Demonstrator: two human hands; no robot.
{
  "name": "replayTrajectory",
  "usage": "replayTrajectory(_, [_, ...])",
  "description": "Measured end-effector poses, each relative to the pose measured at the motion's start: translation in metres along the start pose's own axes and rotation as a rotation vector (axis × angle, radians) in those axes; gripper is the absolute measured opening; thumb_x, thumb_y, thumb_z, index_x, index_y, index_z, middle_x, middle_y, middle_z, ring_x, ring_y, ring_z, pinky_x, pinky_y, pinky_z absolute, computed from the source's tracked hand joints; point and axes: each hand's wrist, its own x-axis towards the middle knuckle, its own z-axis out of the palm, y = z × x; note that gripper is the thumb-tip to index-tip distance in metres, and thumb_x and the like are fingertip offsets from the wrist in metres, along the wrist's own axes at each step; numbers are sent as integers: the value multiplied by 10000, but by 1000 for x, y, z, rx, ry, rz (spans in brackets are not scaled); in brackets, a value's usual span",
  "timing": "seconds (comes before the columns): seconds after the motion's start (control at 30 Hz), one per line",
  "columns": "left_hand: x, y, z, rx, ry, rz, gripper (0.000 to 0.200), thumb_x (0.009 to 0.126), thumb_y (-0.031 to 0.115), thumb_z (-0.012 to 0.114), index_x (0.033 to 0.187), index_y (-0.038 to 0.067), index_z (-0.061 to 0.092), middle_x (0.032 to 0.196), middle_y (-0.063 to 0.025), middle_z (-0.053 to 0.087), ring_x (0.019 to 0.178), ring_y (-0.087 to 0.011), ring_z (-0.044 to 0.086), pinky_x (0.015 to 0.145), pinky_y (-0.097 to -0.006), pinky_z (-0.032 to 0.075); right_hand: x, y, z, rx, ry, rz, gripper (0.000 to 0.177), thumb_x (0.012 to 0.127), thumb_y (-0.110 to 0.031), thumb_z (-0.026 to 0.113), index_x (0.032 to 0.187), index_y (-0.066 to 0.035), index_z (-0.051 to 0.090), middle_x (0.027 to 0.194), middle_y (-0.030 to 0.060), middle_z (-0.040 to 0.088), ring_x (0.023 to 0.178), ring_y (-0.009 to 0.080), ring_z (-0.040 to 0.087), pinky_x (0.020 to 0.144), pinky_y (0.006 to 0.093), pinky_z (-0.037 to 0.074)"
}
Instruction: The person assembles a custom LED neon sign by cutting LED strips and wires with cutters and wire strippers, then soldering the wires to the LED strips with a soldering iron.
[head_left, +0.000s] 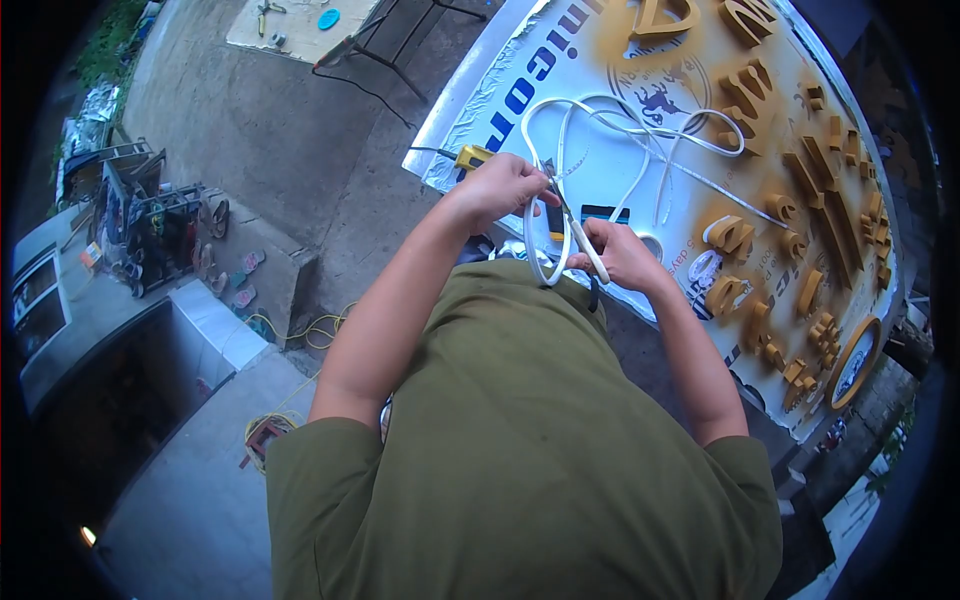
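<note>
My left hand is closed, pinching the white cable near the table's edge. My right hand is wrapped round the pale handles of scissors, whose dark blades point up toward my left fingertips. Loops of the same cable lie across the printed board. Just beyond my left hand sits a yellow tool with a dark cord. A dark, blue-edged item lies between my hands, partly hidden.
Golden-brown letter shapes and a round frame stand on the board's right side. Another table is at the upper left. Yellow cord lies on the ground to the left, near a cluttered rack.
</note>
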Motion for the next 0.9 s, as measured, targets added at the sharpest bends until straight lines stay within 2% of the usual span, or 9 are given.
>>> replayTrajectory(0.43, [6,-13,-2,-67,45,28,190,1037,156,597,1088,-25,625,1064,-131,765,754,-103,635,696,-246,522,-2,9,1,140,-31,16,423,800,-310,929,878,-28,623,739,-23,609,672,55,513,579,257,392])
replayTrajectory(0.5, [13,-21,-6,15,182,86,168,1043,141,579,1086,-20,601,1080,-137,755,767,-112,642,713,-261,533,-6,22,0,134,7,-21,400,815,-284,917,932,-20,640,756,-12,616,684,72,526,602,270,418])
replayTrajectory(0.6, [37,-50,-19,200,375,183,167,1043,103,559,1148,-26,563,1094,-166,739,802,-163,676,750,-321,553,-24,11,-7,-48,227,24,377,828,-253,904,979,-8,660,750,3,616,681,93,534,624,289,454])
replayTrajectory(0.67, [54,-69,-29,423,502,225,188,1035,93,567,1183,-21,549,1078,-178,739,813,-178,686,761,-343,556,-29,33,-13,-152,347,48,345,857,-225,856,1033,10,675,769,78,665,683,166,609,654,343,503])
replayTrajectory(0.73, [60,-75,-30,521,602,265,229,998,81,615,1202,-7,557,1042,-223,729,860,-317,708,796,-426,553,-38,45,-15,-274,507,38,328,864,-213,832,1043,15,677,786,116,687,688,211,651,659,370,516])
replayTrajectory(0.77, [60,-80,-28,552,645,305,235,980,74,631,1190,-9,567,1016,-237,722,881,-380,702,806,-461,547,-44,50,-17,-301,552,62,293,870,-195,793,1043,13,679,874,173,715,779,314,703,712,427,534])
replayTrajectory(0.8, [59,-79,-24,582,683,348,241,961,67,647,1178,-11,578,990,-250,715,902,-443,695,816,-497,541,-49,58,-17,-340,603,59,286,868,-189,787,1040,12,677,897,180,715,812,332,703,734,439,535])
replayTrajectory(0.83, [56,-69,-21,678,651,286,293,924,28,661,1207,4,587,1029,-249,699,969,-444,677,868,-509,525,-54,71,-15,-379,658,60,279,866,-183,781,1037,11,676,921,187,715,845,351,703,757,452,537])
replayTrajectory(0.9, [62,-73,-21,861,696,410,362,907,14,665,1256,11,570,1099,-258,676,1044,-444,651,915,-510,509,-67,92,-11,-398,730,125,266,860,-169,764,1030,12,669,1007,216,706,965,403,683,849,492,529])
